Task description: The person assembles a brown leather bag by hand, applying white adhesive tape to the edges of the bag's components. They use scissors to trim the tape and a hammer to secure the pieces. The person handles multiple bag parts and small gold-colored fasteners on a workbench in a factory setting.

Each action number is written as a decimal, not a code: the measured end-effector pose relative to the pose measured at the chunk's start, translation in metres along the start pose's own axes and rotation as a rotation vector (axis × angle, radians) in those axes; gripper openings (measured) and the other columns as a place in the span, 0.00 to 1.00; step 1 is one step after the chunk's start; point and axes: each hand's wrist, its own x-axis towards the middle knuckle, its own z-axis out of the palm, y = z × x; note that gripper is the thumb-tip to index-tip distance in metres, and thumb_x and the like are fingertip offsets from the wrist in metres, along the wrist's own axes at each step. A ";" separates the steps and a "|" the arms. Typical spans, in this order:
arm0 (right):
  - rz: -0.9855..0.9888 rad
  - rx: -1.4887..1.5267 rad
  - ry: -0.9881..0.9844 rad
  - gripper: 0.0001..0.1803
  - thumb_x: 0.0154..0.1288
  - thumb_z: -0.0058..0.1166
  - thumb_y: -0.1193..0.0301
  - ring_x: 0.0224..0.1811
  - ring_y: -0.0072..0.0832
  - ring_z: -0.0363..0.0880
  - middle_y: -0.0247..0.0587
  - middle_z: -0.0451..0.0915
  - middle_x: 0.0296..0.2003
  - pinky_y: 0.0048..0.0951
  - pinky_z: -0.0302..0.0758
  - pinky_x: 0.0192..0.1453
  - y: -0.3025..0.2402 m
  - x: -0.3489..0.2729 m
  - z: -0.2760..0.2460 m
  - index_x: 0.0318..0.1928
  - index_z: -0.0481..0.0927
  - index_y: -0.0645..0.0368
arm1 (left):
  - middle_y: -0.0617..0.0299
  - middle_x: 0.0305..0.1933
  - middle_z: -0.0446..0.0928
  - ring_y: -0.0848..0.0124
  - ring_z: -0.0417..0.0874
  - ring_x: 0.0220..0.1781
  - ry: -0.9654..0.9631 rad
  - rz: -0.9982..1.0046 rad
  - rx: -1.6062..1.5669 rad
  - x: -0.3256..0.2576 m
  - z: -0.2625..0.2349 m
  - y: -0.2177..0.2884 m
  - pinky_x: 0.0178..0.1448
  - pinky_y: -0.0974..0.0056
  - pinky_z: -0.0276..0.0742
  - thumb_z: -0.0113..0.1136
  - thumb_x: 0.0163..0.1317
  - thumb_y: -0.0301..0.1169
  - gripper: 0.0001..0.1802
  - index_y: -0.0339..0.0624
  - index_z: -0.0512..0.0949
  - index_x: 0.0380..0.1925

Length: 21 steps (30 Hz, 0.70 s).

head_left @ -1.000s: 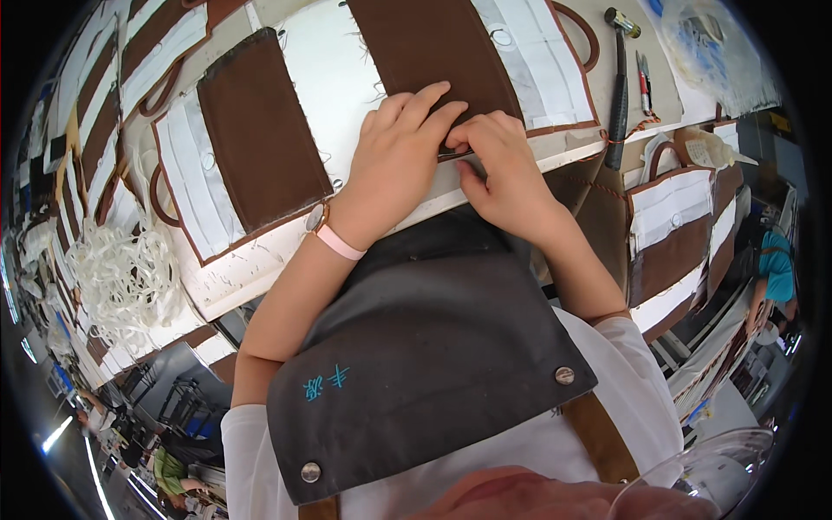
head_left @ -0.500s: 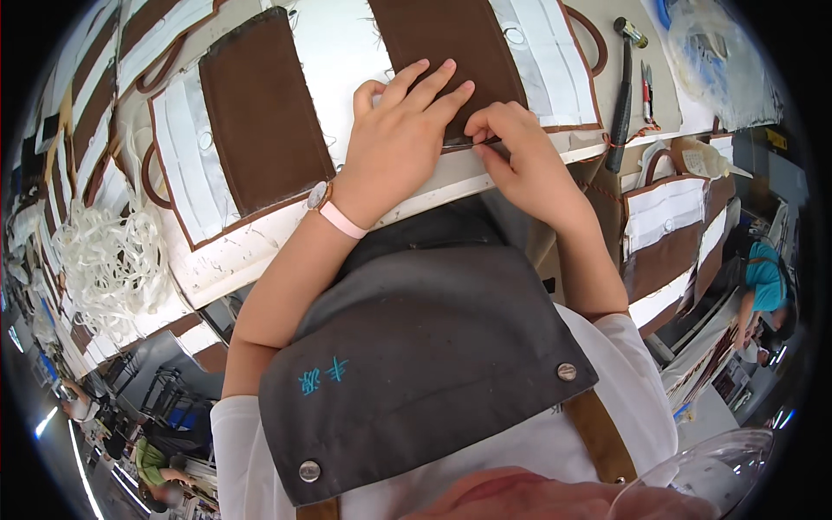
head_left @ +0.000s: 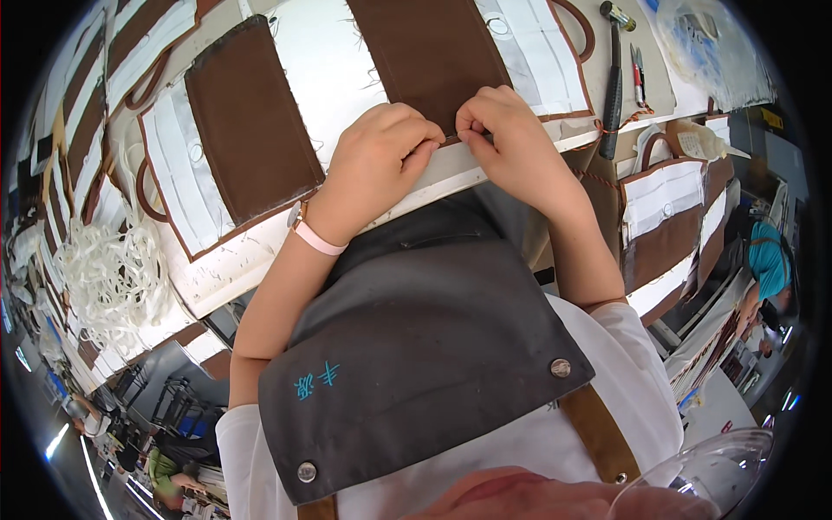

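A flat brown-and-white bag panel (head_left: 334, 82) lies on the white table, with brown edging and a brown loop handle at each end. Its near edge runs along the table's front. My left hand (head_left: 373, 165), a pink band and a watch at its wrist, has its fingers curled and pinched on that edge below the right brown section (head_left: 433, 56). Just to the right, my right hand (head_left: 511, 147) pinches the same edge between thumb and forefinger. A small gap parts the two sets of fingertips, and the fingers partly cover what they grip.
A black-handled hammer (head_left: 614, 78) and red-handled snips (head_left: 639, 78) lie at the right, near a clear plastic bag (head_left: 711, 56). Tangled white strips (head_left: 117, 273) heap at the left. More panels lie far left; another bag piece (head_left: 663, 225) hangs right. Other people are in the background.
My left hand has gone from lying flat with fingers spread on the brown section to pinching the near edge. My right hand stays at the edge and has shifted slightly left.
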 end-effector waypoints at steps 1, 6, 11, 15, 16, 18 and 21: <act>-0.003 -0.008 0.000 0.06 0.52 0.54 0.85 0.35 0.43 0.70 0.42 0.73 0.28 0.40 0.70 0.42 0.000 0.000 0.000 0.29 0.74 0.61 | 0.61 0.33 0.80 0.61 0.81 0.37 -0.013 0.004 -0.003 0.000 0.000 -0.001 0.41 0.59 0.78 0.66 0.56 0.24 0.03 0.43 0.83 0.31; -0.015 -0.031 -0.009 0.06 0.53 0.55 0.84 0.35 0.43 0.71 0.42 0.74 0.28 0.40 0.70 0.41 -0.001 0.001 0.000 0.28 0.74 0.61 | 0.63 0.34 0.80 0.61 0.80 0.37 -0.049 -0.038 0.037 0.004 0.001 0.000 0.41 0.60 0.78 0.65 0.56 0.24 0.02 0.43 0.82 0.30; -0.021 -0.055 -0.022 0.07 0.53 0.55 0.84 0.36 0.43 0.71 0.42 0.74 0.29 0.41 0.71 0.42 -0.002 0.000 -0.001 0.31 0.74 0.61 | 0.61 0.37 0.81 0.62 0.81 0.40 -0.085 -0.029 0.090 0.003 -0.001 0.005 0.44 0.60 0.78 0.64 0.56 0.21 0.06 0.40 0.83 0.35; -0.056 -0.024 0.088 0.11 0.56 0.54 0.85 0.38 0.42 0.72 0.42 0.75 0.32 0.39 0.71 0.43 -0.002 -0.005 0.003 0.40 0.77 0.60 | 0.58 0.42 0.79 0.60 0.78 0.42 -0.085 0.049 0.244 -0.006 0.005 0.015 0.47 0.59 0.77 0.61 0.55 0.20 0.10 0.38 0.82 0.39; -0.020 0.026 0.116 0.13 0.57 0.54 0.86 0.39 0.42 0.72 0.42 0.76 0.33 0.38 0.72 0.43 -0.001 -0.009 0.004 0.42 0.77 0.60 | 0.57 0.42 0.78 0.60 0.78 0.42 -0.085 0.065 0.292 -0.009 0.007 0.019 0.47 0.59 0.76 0.61 0.55 0.20 0.12 0.37 0.81 0.40; 0.056 0.129 0.167 0.16 0.58 0.53 0.86 0.40 0.41 0.73 0.42 0.77 0.35 0.37 0.72 0.44 0.000 -0.020 0.008 0.46 0.78 0.60 | 0.57 0.43 0.76 0.60 0.77 0.43 -0.075 0.095 0.371 -0.015 0.012 0.026 0.48 0.60 0.75 0.59 0.55 0.21 0.15 0.36 0.81 0.44; 0.084 0.174 0.243 0.18 0.59 0.52 0.87 0.42 0.41 0.75 0.41 0.79 0.36 0.37 0.74 0.44 -0.005 -0.025 0.014 0.49 0.79 0.60 | 0.58 0.43 0.76 0.61 0.77 0.43 -0.052 0.098 0.433 -0.021 0.016 0.029 0.48 0.61 0.75 0.60 0.54 0.21 0.17 0.35 0.81 0.47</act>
